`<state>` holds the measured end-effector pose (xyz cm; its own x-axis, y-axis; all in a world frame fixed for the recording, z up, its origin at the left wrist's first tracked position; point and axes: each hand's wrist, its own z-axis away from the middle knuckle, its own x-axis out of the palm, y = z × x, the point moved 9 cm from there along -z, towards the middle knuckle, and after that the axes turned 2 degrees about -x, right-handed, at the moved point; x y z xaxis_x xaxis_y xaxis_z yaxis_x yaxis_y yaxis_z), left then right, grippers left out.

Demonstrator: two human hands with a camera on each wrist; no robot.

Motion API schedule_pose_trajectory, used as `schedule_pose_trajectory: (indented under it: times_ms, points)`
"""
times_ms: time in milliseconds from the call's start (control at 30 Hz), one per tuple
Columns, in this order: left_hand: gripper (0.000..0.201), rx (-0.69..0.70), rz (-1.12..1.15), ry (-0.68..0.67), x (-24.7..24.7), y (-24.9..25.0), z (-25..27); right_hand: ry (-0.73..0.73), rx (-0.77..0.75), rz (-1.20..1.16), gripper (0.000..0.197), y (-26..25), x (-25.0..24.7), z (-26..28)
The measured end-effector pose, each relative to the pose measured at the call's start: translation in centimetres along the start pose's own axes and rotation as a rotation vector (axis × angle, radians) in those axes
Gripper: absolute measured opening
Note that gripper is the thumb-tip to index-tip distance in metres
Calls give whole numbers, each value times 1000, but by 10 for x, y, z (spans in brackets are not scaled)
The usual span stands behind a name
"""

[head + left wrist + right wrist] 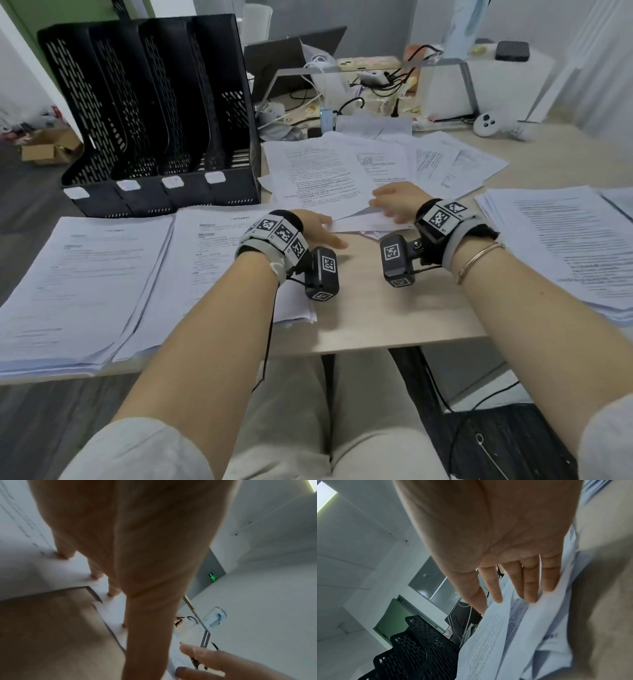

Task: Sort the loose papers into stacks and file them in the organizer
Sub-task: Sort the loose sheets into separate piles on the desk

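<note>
A black mesh organizer [154, 120] with several slots stands at the back left, also in the right wrist view [419, 649]. Loose printed papers [342, 171] lie fanned across the middle of the desk. My left hand [318, 228] lies flat at their near edge, its straight fingertips [112, 593] touching a sheet [42, 572]. My right hand [397, 202] rests on the pile's right side, fingers [530, 585] straight against the sheets [513, 635]. Its thumb tip is hidden behind a lifted sheet edge. Neither hand grips anything.
Two paper stacks [85, 274] [212, 257] lie side by side at the left front, and a third [565, 246] at the right. Cables, a laptop [284, 65] and a white box [479, 85] crowd the back. Bare table [363, 301] shows between my forearms.
</note>
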<state>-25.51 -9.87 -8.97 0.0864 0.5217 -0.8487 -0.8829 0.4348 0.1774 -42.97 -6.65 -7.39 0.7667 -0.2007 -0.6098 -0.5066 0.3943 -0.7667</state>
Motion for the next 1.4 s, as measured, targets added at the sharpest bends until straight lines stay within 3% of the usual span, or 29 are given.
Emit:
schedule_pose_trajectory:
  times_ms: [133, 233, 433, 600, 700, 933, 1167, 1400]
  points:
    - [88, -25, -16, -1, 8, -4, -8, 5, -10, -21, 40, 2, 5, -8]
    - [87, -31, 25, 14, 8, -7, -12, 60, -55, -22, 22, -1, 3, -11]
    - [64, 2, 517, 272, -11, -14, -13, 419, -157, -174, 18, 2, -40, -1]
    - [55, 87, 665, 355, -29, -3, 1, 582, -268, -417, 21, -6, -72, 27]
    - [55, 106, 806, 424, -39, -3, 9, 600, -324, -521, 23, -12, -78, 40]
    - [27, 105, 1172, 465, -48, -22, 16, 625, -348, -659, 23, -17, -82, 63]
    - [46, 121, 1047, 666, -57, -35, 35, 554, -273, -788, 20, -8, -66, 61]
    - [47, 160, 1024, 834, -46, -44, 76, 407, -217, -733, 19, -15, -29, 52]
